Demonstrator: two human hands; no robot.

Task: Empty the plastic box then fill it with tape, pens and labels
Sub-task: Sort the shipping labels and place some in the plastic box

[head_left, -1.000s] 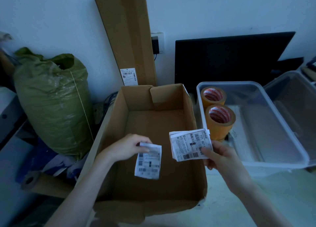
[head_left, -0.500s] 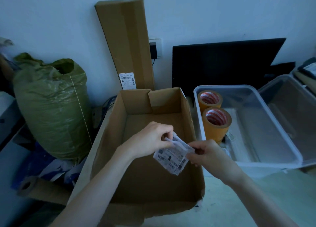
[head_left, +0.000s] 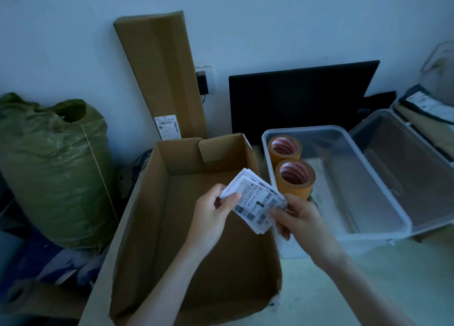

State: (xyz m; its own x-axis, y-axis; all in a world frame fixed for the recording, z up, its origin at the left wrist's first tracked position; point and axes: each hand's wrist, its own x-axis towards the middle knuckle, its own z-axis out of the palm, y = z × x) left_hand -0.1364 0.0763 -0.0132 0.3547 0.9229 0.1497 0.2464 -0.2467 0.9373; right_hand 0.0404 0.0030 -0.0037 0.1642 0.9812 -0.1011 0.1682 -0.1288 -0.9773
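Over the open cardboard box [head_left: 172,239], both hands hold one stack of labels [head_left: 255,203]. Left hand [head_left: 212,217] pinches the stack's upper left corner, thumb on top, fingers curled behind. Right hand [head_left: 298,221] grips the lower right edge, fingers curled around it. Just right of the cardboard box stands the clear plastic box [head_left: 383,200]; two tape rolls [head_left: 294,178] sit upright at its left end, touching. Behind, a black panel [head_left: 294,97] and a tall carton [head_left: 162,75] lean on the wall. Green sack [head_left: 54,168] far left.
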